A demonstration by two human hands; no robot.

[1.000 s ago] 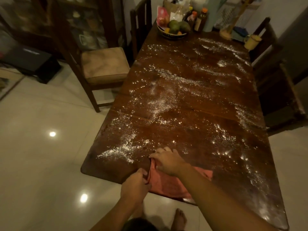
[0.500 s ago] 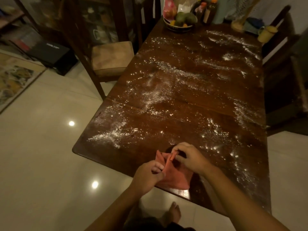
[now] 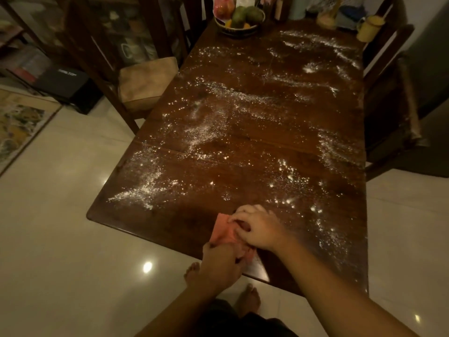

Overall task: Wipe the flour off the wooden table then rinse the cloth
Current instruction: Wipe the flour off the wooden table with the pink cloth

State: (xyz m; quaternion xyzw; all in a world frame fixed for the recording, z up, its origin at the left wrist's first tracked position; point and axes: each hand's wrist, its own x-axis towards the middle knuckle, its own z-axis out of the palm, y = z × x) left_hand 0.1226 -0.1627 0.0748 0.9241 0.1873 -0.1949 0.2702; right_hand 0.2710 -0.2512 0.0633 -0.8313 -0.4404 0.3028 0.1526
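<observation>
Hands have closed together on the pink cloth [image 3: 221,230], right hand [image 3: 259,228] pinching its fold, left hand [image 3: 223,262] gripping just beneath; wiping may push flour [image 3: 145,188] beyond them off the table [image 3: 252,154].

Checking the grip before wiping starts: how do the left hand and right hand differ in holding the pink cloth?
The right hand lies over the table, while the left hand sits at its near edge. The right hand pinches the pink cloth at its upper fold; the left hand grips its near end. The right hand is brightly lit, the left hand shaded. Both hold the same cloth.
</observation>
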